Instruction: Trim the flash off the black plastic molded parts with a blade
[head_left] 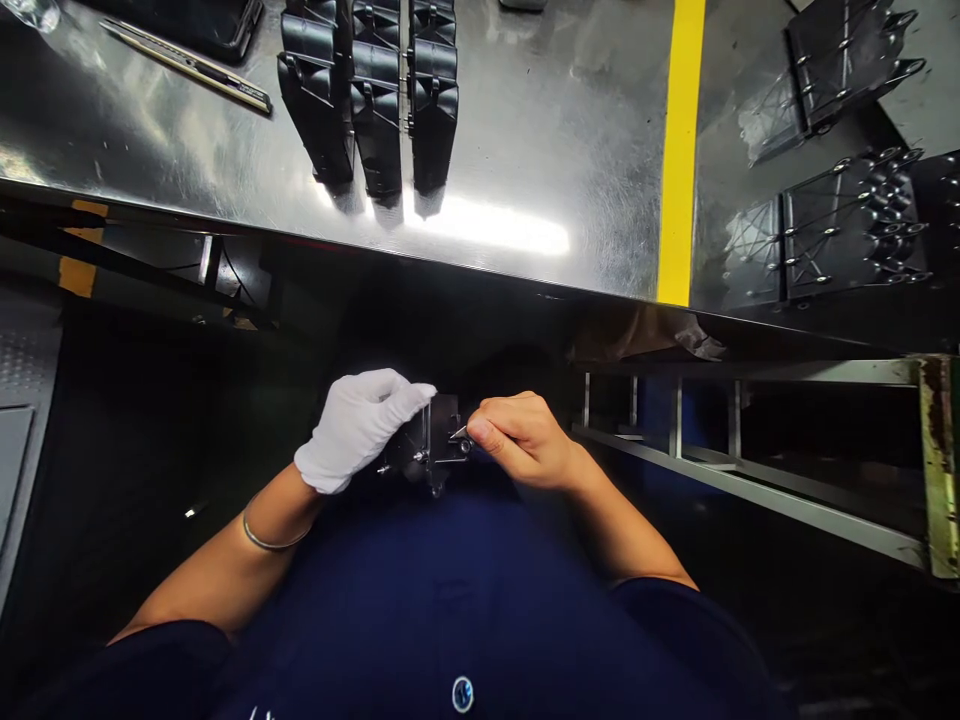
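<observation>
My left hand [360,425], in a white glove, is closed on a black plastic part [442,415] in front of my body. The part has ribs and small shiny bosses, and dark clothing behind it blurs its outline. My bare right hand [525,438] is pinched around a small pointed blade [459,433]. Only the blade's light tip shows, pointing left at the right side of the part. Whatever lies deeper in the fist is hidden.
Beyond my hands is a metal table [525,150] with a yellow stripe [681,150]. On it are several black moulded parts [375,100], a slim utility knife [187,65] and a dark phone-like object [187,25]. More ribbed parts [832,235] stand right. A metal frame [750,480] is below them.
</observation>
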